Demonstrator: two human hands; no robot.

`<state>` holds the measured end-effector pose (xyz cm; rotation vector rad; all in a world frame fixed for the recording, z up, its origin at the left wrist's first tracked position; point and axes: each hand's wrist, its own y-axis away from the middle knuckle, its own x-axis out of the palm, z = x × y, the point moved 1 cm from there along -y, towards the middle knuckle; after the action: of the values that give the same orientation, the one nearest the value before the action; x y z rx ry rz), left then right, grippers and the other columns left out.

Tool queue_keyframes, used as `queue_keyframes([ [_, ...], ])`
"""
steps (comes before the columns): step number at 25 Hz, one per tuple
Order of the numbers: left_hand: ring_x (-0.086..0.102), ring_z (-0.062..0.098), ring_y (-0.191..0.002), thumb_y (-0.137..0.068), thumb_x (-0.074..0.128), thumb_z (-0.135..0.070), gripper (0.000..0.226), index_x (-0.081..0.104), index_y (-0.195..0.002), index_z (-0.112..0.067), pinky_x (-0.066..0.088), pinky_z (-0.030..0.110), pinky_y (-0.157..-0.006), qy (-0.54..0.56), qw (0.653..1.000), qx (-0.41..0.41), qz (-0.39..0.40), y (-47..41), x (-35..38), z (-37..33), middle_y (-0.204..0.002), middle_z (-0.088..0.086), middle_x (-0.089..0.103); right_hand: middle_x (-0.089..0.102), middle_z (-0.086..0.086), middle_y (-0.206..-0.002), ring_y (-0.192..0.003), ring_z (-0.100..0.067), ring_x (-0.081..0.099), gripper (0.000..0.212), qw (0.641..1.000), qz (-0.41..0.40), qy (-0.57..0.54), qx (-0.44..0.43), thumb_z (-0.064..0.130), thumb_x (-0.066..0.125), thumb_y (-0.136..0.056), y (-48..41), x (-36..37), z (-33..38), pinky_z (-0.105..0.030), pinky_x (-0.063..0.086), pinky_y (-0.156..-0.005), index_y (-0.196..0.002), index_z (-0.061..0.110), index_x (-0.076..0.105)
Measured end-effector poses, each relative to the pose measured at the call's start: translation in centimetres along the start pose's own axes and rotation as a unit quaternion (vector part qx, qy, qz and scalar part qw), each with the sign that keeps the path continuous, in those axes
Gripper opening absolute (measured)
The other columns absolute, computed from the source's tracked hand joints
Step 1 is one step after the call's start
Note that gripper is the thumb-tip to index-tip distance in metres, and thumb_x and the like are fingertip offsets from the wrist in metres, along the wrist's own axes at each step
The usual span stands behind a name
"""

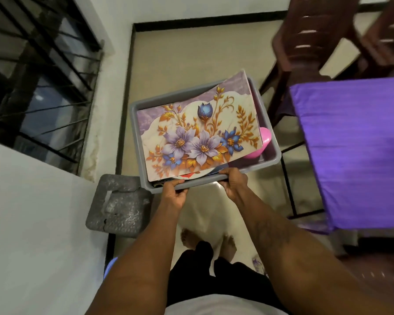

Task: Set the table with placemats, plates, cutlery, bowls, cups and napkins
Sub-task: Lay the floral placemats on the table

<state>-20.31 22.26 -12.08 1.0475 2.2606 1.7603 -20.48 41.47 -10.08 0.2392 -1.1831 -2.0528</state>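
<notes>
A grey plastic tub (134, 123) hangs in the air over the floor, carried by its near rim. My left hand (173, 193) grips that rim at the left. At the right of the same rim my right hand (233, 183) grips it. A floral placemat (198, 135) with purple and blue flowers lies on top inside the tub and hides most of what is under it. A pink cup (263, 144) shows at the tub's right side. The edge of a plate or another mat peeks out near the front.
A table under a purple cloth (355, 151) stands to the right, with dark brown chairs (309, 46) behind it. A grey stool-like block (116, 205) sits on the floor at the left, by a white wall and a barred window (39, 83). My bare feet are below.
</notes>
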Motion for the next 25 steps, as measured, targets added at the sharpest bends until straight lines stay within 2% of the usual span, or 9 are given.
queue_keyframes([
  [2,0.063,0.031,-0.098,-0.083,0.051,0.02,0.04,0.064,-0.107,-0.009,0.055,0.043,-0.092,-0.027,0.999,-0.009,0.015,0.6,0.6,1.7,-0.11,0.014,0.065,0.06,-0.023,-0.106,-0.086,-0.035,0.066,0.038,0.999,-0.029,-0.045,-0.005,-0.021,0.061,-0.077,0.7,-2.7,0.3,-0.051,0.063,-0.077,-0.114,-0.015,0.056],
  [5,0.063,0.031,-0.099,-0.084,0.049,0.02,0.038,0.064,-0.104,-0.008,0.054,0.044,-0.096,-0.086,0.995,-0.029,0.047,2.0,1.0,3.8,-0.111,0.013,0.065,0.061,-0.026,-0.113,-0.088,-0.036,0.066,0.046,0.991,-0.069,-0.112,-0.012,-0.023,0.06,-0.077,2.0,-6.2,-0.5,-0.052,0.062,-0.074,-0.122,-0.016,0.053],
  [8,0.062,0.029,-0.093,-0.088,0.046,0.019,0.034,0.063,-0.098,-0.008,0.054,0.04,-0.085,-0.147,0.985,-0.047,0.082,3.2,1.0,4.6,-0.102,0.012,0.065,0.062,-0.027,-0.117,-0.088,-0.036,0.067,0.05,0.979,-0.102,-0.174,-0.028,-0.021,0.06,-0.076,3.4,-8.5,-2.1,-0.044,0.062,-0.058,-0.125,-0.015,0.052],
  [10,0.062,0.028,-0.093,-0.088,0.047,0.019,0.035,0.063,-0.099,-0.01,0.055,0.039,-0.075,-0.195,0.974,-0.059,0.099,3.7,1.0,4.9,-0.102,0.011,0.065,0.062,-0.025,-0.116,-0.088,-0.036,0.067,0.053,0.967,-0.128,-0.217,-0.036,-0.02,0.061,-0.075,4.8,-9.8,-3.4,-0.041,0.061,-0.056,-0.127,-0.015,0.051],
  [16,0.062,0.027,-0.093,-0.089,0.045,0.018,0.036,0.062,-0.1,-0.012,0.054,0.04,-0.081,-0.279,0.942,-0.089,0.161,7.1,0.1,6.8,-0.101,0.01,0.066,0.06,-0.019,-0.111,-0.087,-0.031,0.065,0.049,0.934,-0.166,-0.308,-0.069,-0.02,0.06,-0.077,9.4,-13.5,-6.2,-0.035,0.059,-0.053,-0.125,-0.013,0.054],
  [18,0.063,0.026,-0.093,-0.091,0.046,0.017,0.034,0.062,-0.1,-0.011,0.051,0.039,-0.091,-0.313,0.928,-0.092,0.179,8.2,0.3,8.4,-0.102,0.009,0.066,0.059,-0.017,-0.11,-0.087,-0.03,0.064,0.042,0.925,-0.173,-0.329,-0.08,-0.02,0.058,-0.078,11.0,-14.9,-5.9,-0.039,0.06,-0.057,-0.119,-0.01,0.056],
  [20,0.063,0.026,-0.092,-0.091,0.047,0.016,0.031,0.063,-0.099,-0.01,0.05,0.039,-0.097,-0.337,0.916,-0.104,0.193,9.3,0.8,10.3,-0.104,0.01,0.065,0.058,-0.015,-0.108,-0.088,-0.027,0.062,0.03,0.917,-0.176,-0.345,-0.097,-0.021,0.056,-0.081,12.4,-17.0,-5.4,-0.042,0.06,-0.07,-0.105,-0.003,0.057],
  [25,0.063,0.027,-0.095,-0.087,0.052,0.016,0.029,0.063,-0.098,-0.009,0.052,0.041,-0.099,-0.401,0.881,-0.119,0.222,11.7,3.1,17.2,-0.116,0.013,0.064,0.054,-0.011,-0.097,-0.084,-0.021,0.056,0.027,0.883,-0.206,-0.396,-0.145,-0.021,0.051,-0.086,15.6,-23.3,-3.7,-0.039,0.055,-0.078,-0.09,0.006,0.052],
])
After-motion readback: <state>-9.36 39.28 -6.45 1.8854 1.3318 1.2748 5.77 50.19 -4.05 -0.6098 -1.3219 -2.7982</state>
